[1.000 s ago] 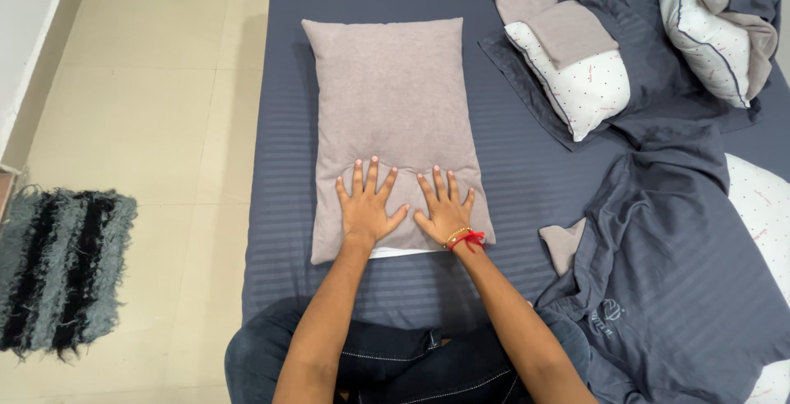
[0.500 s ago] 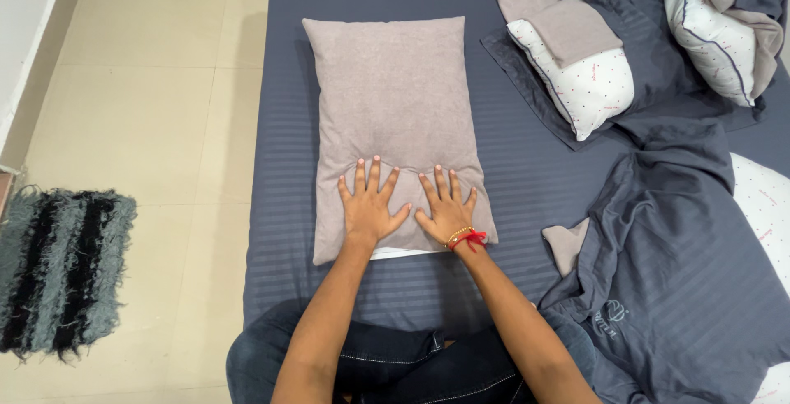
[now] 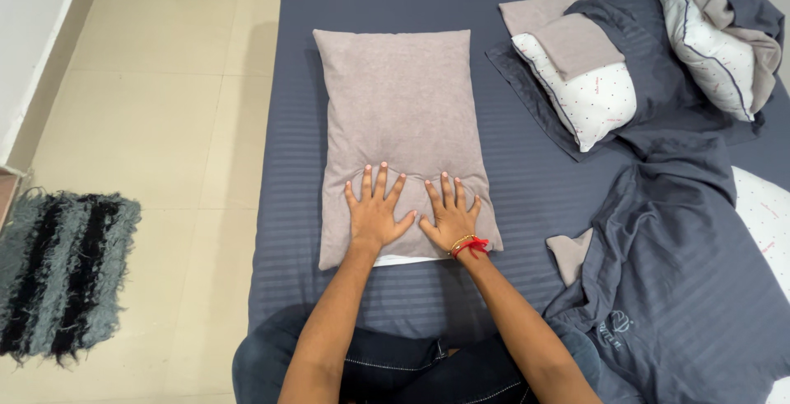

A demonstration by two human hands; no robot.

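Note:
A pillow in a taupe pillowcase [image 3: 399,116] lies lengthwise on a bed with a dark blue striped sheet [image 3: 527,182]. My left hand [image 3: 374,215] and my right hand [image 3: 449,218] rest flat on the pillow's near end, side by side, fingers spread, palms down. A strip of white pillow shows past the case's near opening, just below my wrists. A red thread bracelet circles my right wrist. Neither hand grips anything.
A second pillow [image 3: 588,95], white with a taupe case partly on, lies on dark blue cloth at the upper right. A crumpled dark blue cover [image 3: 683,272] spreads at the right. A shaggy grey and black rug [image 3: 62,272] lies on the tiled floor at left.
Both hands have stayed flat on the pillow's near end, shifting only slightly.

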